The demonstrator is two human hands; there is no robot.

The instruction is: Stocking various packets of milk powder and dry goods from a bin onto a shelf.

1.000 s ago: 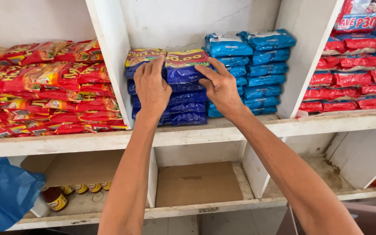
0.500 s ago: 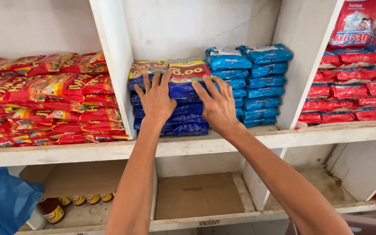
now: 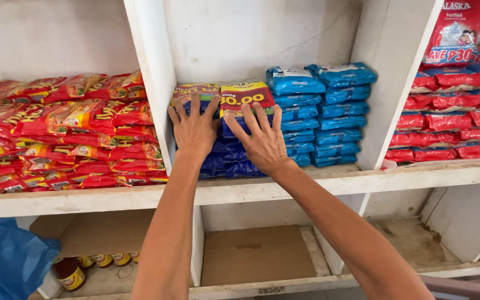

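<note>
I am pressing both hands flat against the dark blue packets [image 3: 226, 161] stacked in the middle bay of the white shelf [image 3: 306, 186]. My left hand [image 3: 194, 130] is lying on the left column, fingers [image 3: 195, 105] spread wide, gripping nothing. My right hand [image 3: 263, 141] is resting just beside it on the right column, its fingers also fanned wide and holding nothing. The stack is standing against the left divider, touching the light blue packets [image 3: 320, 114] on its right. Red packets [image 3: 68, 133] are filling the bay to the left, and more red packs [image 3: 454, 130] are lying in the bay to the right. Jars [image 3: 70, 273] are standing on the lower shelf beside a blue bag [image 3: 4, 261].
</note>
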